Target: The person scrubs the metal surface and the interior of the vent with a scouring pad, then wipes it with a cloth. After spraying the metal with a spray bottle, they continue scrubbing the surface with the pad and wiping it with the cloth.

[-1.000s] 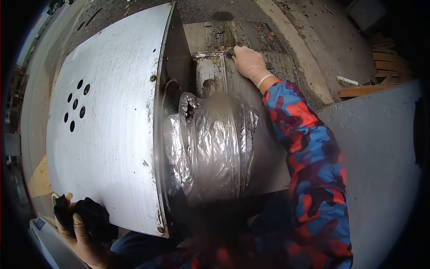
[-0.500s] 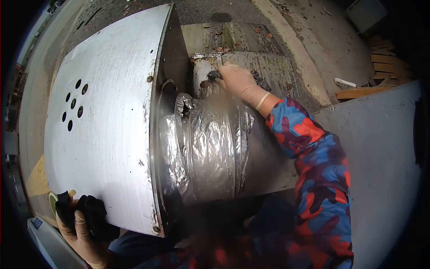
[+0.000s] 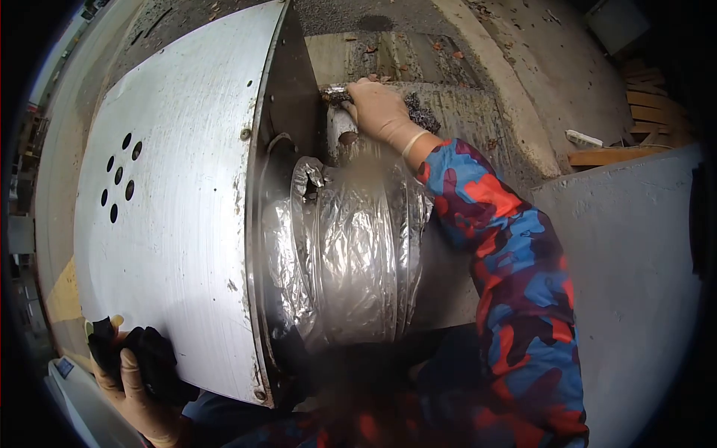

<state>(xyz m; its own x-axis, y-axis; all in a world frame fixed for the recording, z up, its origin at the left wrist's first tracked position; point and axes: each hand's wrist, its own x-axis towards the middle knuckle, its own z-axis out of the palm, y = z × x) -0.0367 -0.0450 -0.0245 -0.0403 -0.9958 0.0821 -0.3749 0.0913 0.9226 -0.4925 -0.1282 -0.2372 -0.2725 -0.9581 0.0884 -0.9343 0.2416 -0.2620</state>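
Observation:
My right hand (image 3: pixel 379 110), in a pale glove, reaches over the foil-wrapped duct (image 3: pixel 355 261) to the far edge of a worn metal surface. Its fingers are curled round dark, grimy scouring material (image 3: pixel 337 95), which shows at the fingertips. My left hand (image 3: pixel 138 392), also gloved, grips a black cloth-like item (image 3: pixel 153 366) at the lower left corner of the large metal housing (image 3: pixel 179 172). That housing has a cluster of round holes and rusty screws along its edge. A torn patch shows in the foil near the housing.
A grey panel (image 3: pixel 620 246) stands at the right, with wooden slats (image 3: pixel 653 112) behind it. A concrete curb (image 3: pixel 515 89) runs past the weathered boards (image 3: pixel 403 56). Some dark tangled material (image 3: pixel 422 116) lies beyond my right wrist.
My right hand has moved up and slightly left to the far edge, uncovering more of the worn surface. My left hand keeps its grip. The view has shifted slightly.

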